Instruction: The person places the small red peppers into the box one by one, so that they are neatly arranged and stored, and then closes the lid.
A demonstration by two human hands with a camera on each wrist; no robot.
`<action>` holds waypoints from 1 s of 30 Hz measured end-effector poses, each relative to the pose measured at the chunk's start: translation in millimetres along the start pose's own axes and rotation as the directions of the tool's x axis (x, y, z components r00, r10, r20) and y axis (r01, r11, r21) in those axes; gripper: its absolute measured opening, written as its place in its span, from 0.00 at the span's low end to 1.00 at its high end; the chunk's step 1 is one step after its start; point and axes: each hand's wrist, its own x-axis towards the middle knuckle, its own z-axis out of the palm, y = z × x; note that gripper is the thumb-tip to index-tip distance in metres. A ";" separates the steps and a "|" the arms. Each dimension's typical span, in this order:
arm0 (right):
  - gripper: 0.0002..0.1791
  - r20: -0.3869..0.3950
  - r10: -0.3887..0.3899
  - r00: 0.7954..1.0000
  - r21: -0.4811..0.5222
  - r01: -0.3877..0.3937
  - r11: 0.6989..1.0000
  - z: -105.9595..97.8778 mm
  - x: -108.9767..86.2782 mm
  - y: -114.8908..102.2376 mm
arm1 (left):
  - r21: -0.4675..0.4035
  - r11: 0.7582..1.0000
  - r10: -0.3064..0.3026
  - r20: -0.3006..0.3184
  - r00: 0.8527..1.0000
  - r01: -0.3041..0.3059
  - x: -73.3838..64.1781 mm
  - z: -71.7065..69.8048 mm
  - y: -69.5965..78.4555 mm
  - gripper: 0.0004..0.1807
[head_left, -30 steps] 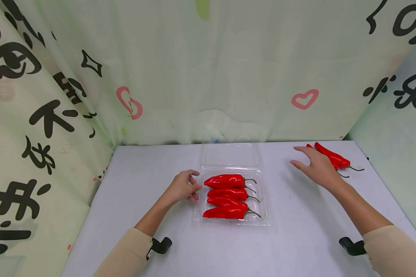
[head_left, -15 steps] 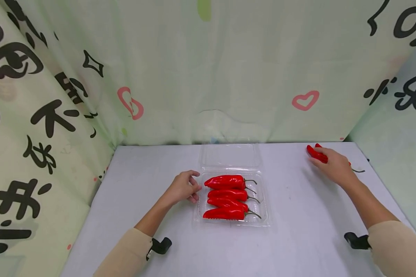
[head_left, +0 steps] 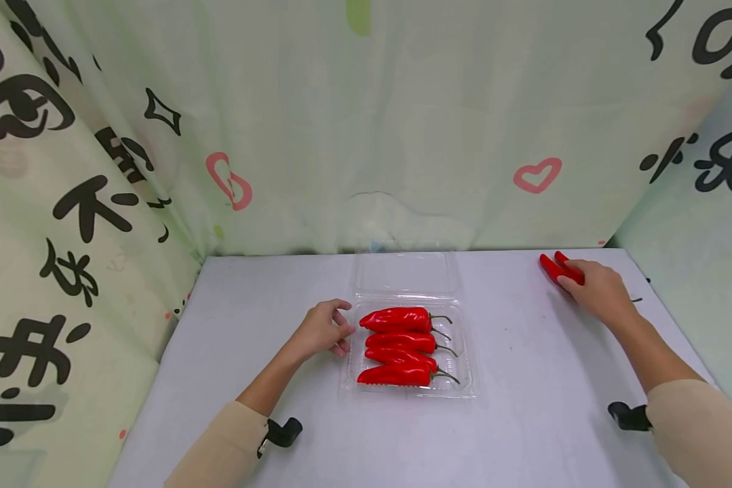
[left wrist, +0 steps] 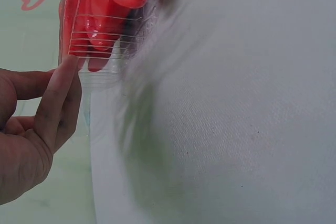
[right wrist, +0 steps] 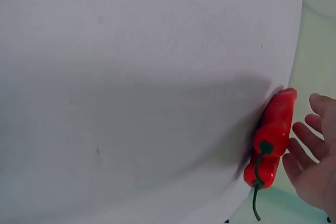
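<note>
Several red peppers [head_left: 399, 318] with green stems lie side by side in a clear plastic clamshell box [head_left: 466, 379], its lid [head_left: 405, 274] folded back. My left hand [head_left: 324, 329] is at the box's left side, fingers loosely bent; the left wrist view shows a fingertip [left wrist: 71, 66] right at the box wall. At the table's far right corner, my right hand [head_left: 600, 291] is over two more red peppers [head_left: 552, 270], hiding most of their stems. In the right wrist view its fingers are spread beside the peppers [right wrist: 278, 111], not wrapped round them.
A white-covered table [head_left: 512, 420] bears everything. Pale green curtains [head_left: 366, 135] with black characters and pink hearts stand behind it and along both sides. Each wrist carries a black camera mount [head_left: 283, 432].
My right hand has moved rightward from the left side of the two peppers to over them, and its fingers have drawn in somewhat. The left hand and the box have stayed put.
</note>
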 end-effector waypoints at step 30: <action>0.27 -0.034 0.020 0.999 -0.021 -0.021 1.000 13.9 -0.5 -2.0 | 0.009 1.000 0.007 0.001 1.000 -0.007 1.0 0.9 -1.6 0.27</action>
